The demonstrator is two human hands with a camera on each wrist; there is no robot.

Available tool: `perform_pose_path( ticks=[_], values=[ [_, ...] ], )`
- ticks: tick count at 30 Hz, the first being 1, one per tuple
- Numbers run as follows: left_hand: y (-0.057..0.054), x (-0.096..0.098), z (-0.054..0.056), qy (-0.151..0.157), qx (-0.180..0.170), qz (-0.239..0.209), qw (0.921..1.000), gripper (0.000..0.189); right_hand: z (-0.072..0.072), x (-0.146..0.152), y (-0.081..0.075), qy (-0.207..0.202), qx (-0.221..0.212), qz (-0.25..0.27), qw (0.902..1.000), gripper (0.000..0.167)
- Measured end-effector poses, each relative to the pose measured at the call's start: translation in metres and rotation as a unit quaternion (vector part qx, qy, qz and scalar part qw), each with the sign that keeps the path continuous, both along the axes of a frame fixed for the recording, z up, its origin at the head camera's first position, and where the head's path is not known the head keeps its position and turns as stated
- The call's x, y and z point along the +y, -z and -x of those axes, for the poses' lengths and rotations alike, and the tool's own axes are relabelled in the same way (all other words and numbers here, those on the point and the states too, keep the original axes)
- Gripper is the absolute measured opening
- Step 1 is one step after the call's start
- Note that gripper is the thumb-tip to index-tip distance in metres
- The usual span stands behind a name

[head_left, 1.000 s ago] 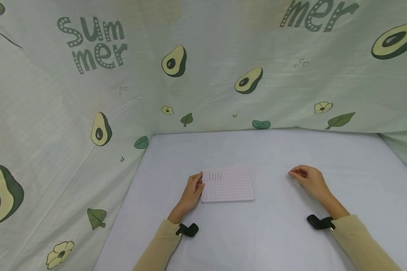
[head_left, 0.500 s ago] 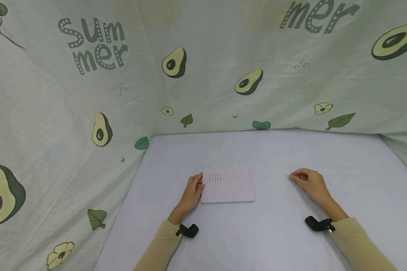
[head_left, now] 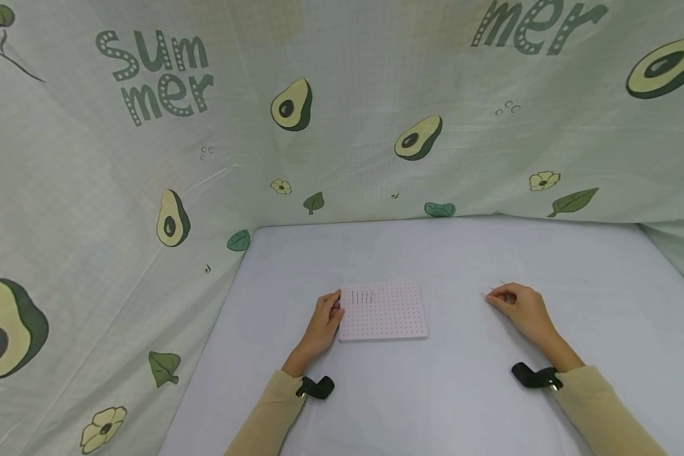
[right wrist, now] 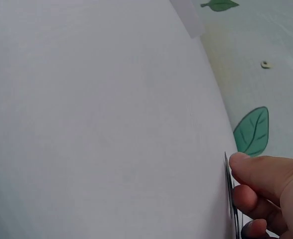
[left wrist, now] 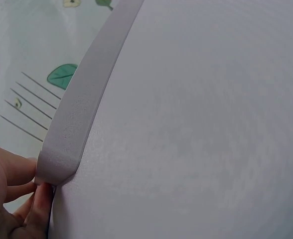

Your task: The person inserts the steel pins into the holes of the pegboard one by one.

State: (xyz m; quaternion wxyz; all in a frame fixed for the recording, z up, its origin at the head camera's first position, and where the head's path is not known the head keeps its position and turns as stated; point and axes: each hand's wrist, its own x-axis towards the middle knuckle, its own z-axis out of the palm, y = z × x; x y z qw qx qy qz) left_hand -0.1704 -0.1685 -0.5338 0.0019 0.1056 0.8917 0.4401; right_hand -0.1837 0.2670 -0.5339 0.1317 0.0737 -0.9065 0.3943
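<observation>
A pink-white board (head_left: 396,316) dotted with a grid of small holes lies left of centre on the table. Several thin needles (head_left: 361,297) stand upright in a row near its upper left corner. My left hand (head_left: 323,320) grips the board's left edge, thumb and fingers around the corner in the left wrist view. To the right, my right hand (head_left: 517,307) is low over the table, its thumb and fingertips pinching at slim metal needles (right wrist: 230,194). Ends of these needles poke out past the fingertips in the head view; the rest is hidden by the hand.
The white table (head_left: 444,392) runs back to a cloth backdrop (head_left: 342,158) printed with avocados and leaves. A black wrist camera (head_left: 318,387) sits on the left wrist and another black camera (head_left: 532,375) on the right.
My right hand has shifted slightly down and right, and needle ends now show beyond its fingertips. The left hand and board stay in place.
</observation>
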Motion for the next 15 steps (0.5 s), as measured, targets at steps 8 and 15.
perform_pose_path(
  ticks=[8,15],
  values=[
    [0.0005,0.0020,0.0016,-0.002,-0.001,0.000,1.0000,0.050,0.0050,0.0014,0.0038,-0.005,0.010,-0.012,0.9999,0.011],
    [0.0007,0.0028,0.0023,-0.003,0.002,0.000,1.0000,0.050,0.0075,0.0010,0.0019,-0.014,-0.005,-0.013,0.9998,0.009]
  ],
)
